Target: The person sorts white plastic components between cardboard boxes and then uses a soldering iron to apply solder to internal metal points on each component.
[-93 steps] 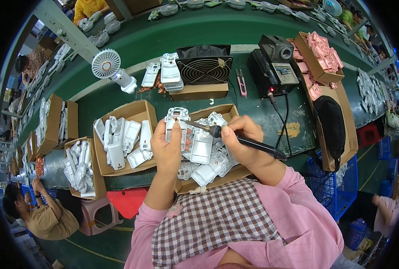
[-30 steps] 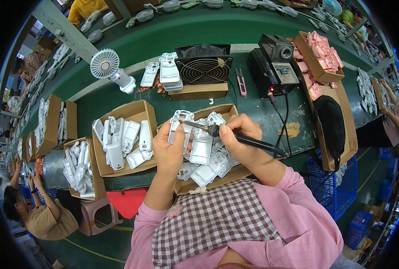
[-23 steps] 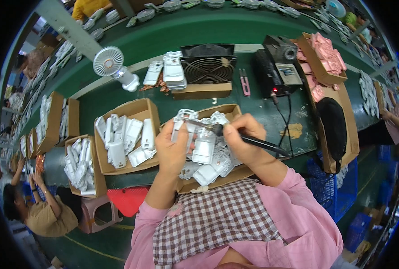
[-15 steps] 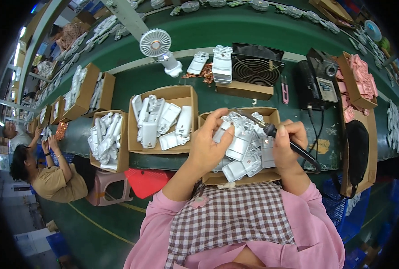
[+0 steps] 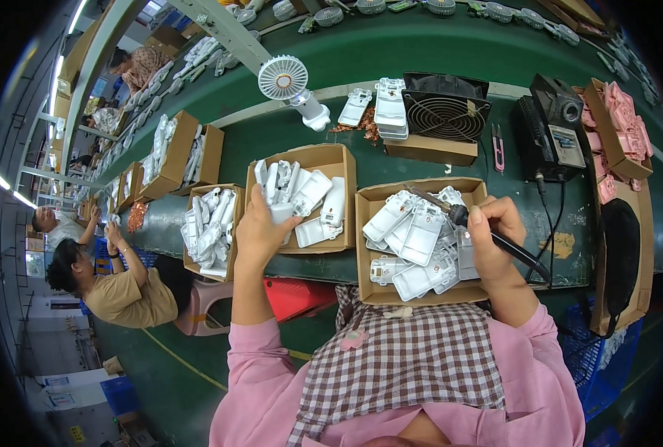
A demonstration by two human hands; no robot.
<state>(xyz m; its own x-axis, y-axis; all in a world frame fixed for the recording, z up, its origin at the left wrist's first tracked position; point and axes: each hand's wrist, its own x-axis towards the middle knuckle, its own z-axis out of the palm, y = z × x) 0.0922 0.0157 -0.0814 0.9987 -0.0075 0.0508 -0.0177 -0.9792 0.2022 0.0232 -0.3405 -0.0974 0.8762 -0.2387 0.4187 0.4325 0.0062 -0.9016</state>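
Observation:
My right hand (image 5: 497, 237) grips a soldering iron (image 5: 459, 216) by its black handle. The iron's metal tip points left over a cardboard box (image 5: 423, 299) of white plastic casings (image 5: 425, 235). My left hand (image 5: 263, 231) is at the left side of another cardboard box (image 5: 351, 195), which holds more casings. Thumb and fingers lie on either side of a white plastic casing (image 5: 281, 213) there. Part of that casing is hidden behind the hand.
A third box of white parts (image 5: 213, 231) stands at left. Behind are a small white fan (image 5: 283, 78), stacked casings (image 5: 390, 112) and a black fan (image 5: 446, 112). Tweezers (image 5: 498, 149), a soldering station (image 5: 551, 138) and pink parts (image 5: 626, 127) are at right. Co-workers sit at left.
My left hand has left the casings in the near box and moved left to a casing in the neighbouring box. The soldering iron stays in my right hand. The whole view has shifted slightly.

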